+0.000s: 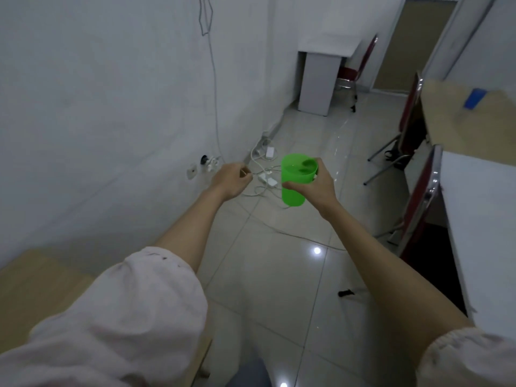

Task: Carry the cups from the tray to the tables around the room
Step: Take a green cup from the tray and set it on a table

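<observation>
A bright green plastic cup [294,180] is held upright above the tiled floor, near the middle of the view, with liquid visible inside. My right hand [321,185] is wrapped around its right side, thumb across the front. My left hand [230,180] hangs to the left of the cup, apart from it, fingers curled closed with nothing visible in them. No tray is in view.
A white wall runs along the left, with cables and power adapters [266,174] on the floor below the hands. Red chairs [418,208] and tables [480,208] line the right side. A white table [326,48] stands at the far end. A wooden surface [30,286] is at lower left.
</observation>
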